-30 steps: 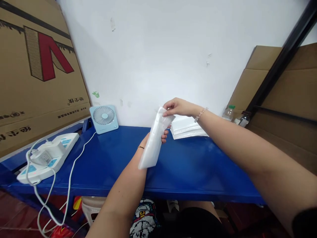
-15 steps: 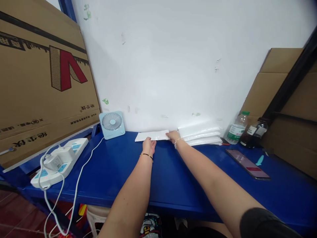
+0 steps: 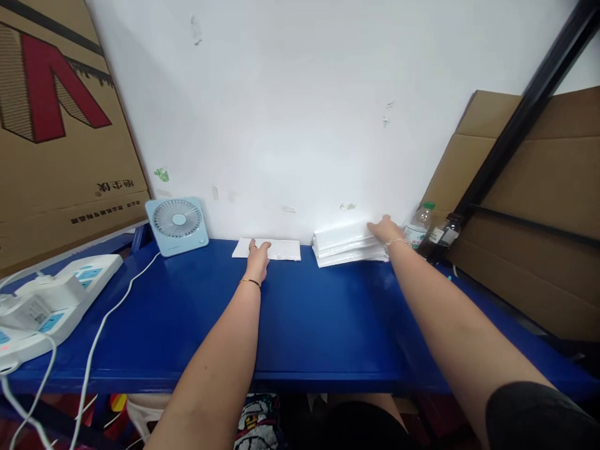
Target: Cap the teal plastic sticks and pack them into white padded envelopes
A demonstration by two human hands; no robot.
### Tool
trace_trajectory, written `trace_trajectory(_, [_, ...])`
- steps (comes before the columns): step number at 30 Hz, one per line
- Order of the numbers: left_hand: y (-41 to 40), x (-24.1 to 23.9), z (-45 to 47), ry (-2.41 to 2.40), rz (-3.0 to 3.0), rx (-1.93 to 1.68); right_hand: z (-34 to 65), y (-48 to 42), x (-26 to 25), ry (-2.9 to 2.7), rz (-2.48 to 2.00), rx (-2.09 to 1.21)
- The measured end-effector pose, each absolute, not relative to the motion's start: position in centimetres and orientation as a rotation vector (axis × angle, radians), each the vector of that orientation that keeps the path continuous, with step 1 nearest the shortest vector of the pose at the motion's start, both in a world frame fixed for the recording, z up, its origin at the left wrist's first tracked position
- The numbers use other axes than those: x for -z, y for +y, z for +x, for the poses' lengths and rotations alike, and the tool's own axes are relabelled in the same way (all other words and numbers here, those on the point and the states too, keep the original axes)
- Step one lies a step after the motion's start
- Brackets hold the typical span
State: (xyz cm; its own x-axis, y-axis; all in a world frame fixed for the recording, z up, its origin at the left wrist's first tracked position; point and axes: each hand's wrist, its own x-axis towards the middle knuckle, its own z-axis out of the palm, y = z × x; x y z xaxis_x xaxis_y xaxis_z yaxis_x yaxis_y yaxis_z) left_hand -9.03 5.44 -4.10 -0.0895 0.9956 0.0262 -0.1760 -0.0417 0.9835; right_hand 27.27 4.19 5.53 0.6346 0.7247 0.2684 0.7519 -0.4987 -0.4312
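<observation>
A flat white packet [image 3: 284, 250] lies near the wall on the blue table. My left hand [image 3: 257, 257] rests on its middle with thumb and fingers apart. To the right is a stack of similar white packets [image 3: 344, 246], slightly uneven, with a shiny, plastic-like surface. My right hand [image 3: 385, 230] reaches to the stack's upper right end, its thumb stretched out over the top packet. Some of its fingers are hidden behind the hand, and no firm hold shows.
A light blue fan [image 3: 178, 226] stands left, with a white cable [image 3: 100, 326] running forward. A power strip [image 3: 89, 275] with plugs sits at the left edge. Right of the stack are a green-capped bottle [image 3: 420, 225] and a dark bottle [image 3: 440, 239]. Cardboard [image 3: 539, 225] borders the right side.
My right hand has left the white packet and moved right to the stack's far end. The single packet now lies flat under my left hand. The view has swung right.
</observation>
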Motion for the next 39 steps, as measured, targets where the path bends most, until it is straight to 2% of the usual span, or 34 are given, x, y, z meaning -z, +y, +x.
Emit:
trace_trajectory(2, [5.4, 4.2, -8.5, 1.125, 1.053, -1.357, 29.1, 4.0, -5.3, -1.125, -2.373, -0.016])
trace_trajectory(5, [5.2, 4.2, -8.1, 1.115, 1.094, -1.345, 29.7, 3.8, -5.5, -1.125, -2.251, 0.060])
trace_trajectory(10, [3.6, 3.4, -7.1, 1.155, 1.457, -1.434, 26.5, 2.8, -8.8, -1.308, -1.744, 0.194])
trace_trajectory(17, [-0.6, 0.5, -4.6, 0.930, 2.009, -1.410, 18.4, -3.2, -13.3, -1.609, -1.110, 0.020])
trace_trajectory(22, [-1.8, -0.1, -4.0, 0.773, 1.915, -1.210, 18.1, -5.7, -10.1, -1.430, -1.006, -0.265])
trace_trajectory(27, [-1.1, 0.2, -4.9, 0.908, 1.915, -1.029, 21.8, -5.8, -3.1, -1.273, -1.270, -0.378])
trace_trajectory(31, [-1.1, -2.0, -5.8, 1.223, 2.247, -0.649, 24.2, -5.3, 1.6, -1.349, -1.594, -0.706])
trace_trajectory(35, [-2.5, -6.7, -5.1, 1.508, 2.618, 0.153, 25.0, -4.9, 3.0, -1.331, -1.671, -0.680])
trace_trajectory(39, [-4.3, -10.8, -4.2, 1.610, 2.749, 0.495, 24.9, -5.2, 2.4, -1.314, -1.657, -0.743])
